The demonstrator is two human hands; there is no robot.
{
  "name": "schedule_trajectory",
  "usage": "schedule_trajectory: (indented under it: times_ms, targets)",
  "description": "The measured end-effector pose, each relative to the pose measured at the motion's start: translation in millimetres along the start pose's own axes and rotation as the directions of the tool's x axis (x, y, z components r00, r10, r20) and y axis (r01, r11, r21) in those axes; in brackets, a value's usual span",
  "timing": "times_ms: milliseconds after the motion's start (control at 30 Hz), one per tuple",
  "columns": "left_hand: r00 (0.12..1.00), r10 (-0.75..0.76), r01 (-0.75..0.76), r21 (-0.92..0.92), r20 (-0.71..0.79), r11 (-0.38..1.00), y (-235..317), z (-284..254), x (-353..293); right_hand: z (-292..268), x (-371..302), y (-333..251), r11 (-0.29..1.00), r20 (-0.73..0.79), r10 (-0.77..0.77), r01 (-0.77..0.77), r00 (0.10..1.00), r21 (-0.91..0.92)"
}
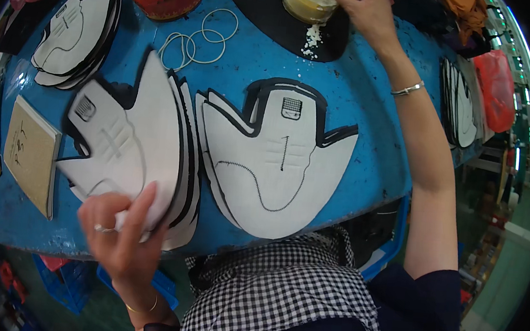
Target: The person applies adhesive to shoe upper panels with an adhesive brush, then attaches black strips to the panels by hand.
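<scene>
My left hand (122,225) is closed on the lower edge of a white shoe upper (119,134) with black borders and stitched lines. That piece tops a stack of similar uppers, and its held edge is slightly blurred. My right hand (362,5) reaches to the far side, fingers bent at the rim of a clear tub (304,4) of yellowish paste with something white in it. What its fingers hold, if anything, I cannot make out. Between my arms, another stack of white uppers (274,166) lies flat near the table's front edge.
A red bowl (166,2) of pale elastic bands stands at the back left, with loose bands (193,46) beside it. White crumbs (312,40) lie on a black piece under the tub. Other upper stacks (78,29) and a cardboard-covered pad (29,154) lie on the blue table (371,175).
</scene>
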State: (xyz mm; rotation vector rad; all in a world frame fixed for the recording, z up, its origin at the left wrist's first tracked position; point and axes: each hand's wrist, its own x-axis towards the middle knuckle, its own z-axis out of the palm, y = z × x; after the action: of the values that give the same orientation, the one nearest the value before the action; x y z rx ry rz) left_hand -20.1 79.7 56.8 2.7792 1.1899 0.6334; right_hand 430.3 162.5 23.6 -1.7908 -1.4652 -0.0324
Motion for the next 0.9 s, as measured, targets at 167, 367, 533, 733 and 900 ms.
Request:
schedule_trajectory:
  times_ms: [167,367,533,733,900]
  targets:
    - [0.925,0.317,-0.205,-0.427,0.209,0.881,37.2,32.7,-5.5,-15.9,-9.6,-16.6,0.998,-0.031,0.043,-0.041,0.999,0.048]
    - [0.906,0.402,-0.309,-0.444,0.132,0.841,62.8,68.6,-19.8,-23.8,-30.8,-20.4,0.971,-0.002,0.174,-0.171,0.985,0.166]
    - [0.911,0.369,-0.268,-0.415,0.185,0.87,72.4,57.3,-9.9,-43.5,-101.8,-64.4,0.855,0.352,0.132,-0.286,0.927,0.432]
    - [0.86,0.491,-0.41,-0.382,0.141,0.828,78.5,72.0,-8.7,-37.4,-172.0,-100.3,0.955,0.439,-0.104,-0.034,0.892,0.294]
    - [0.842,0.531,-0.453,-0.41,0.097,0.792,80.8,71.6,-2.7,-24.7,-165.1,-94.9,0.968,0.318,-0.23,0.183,0.92,0.171]
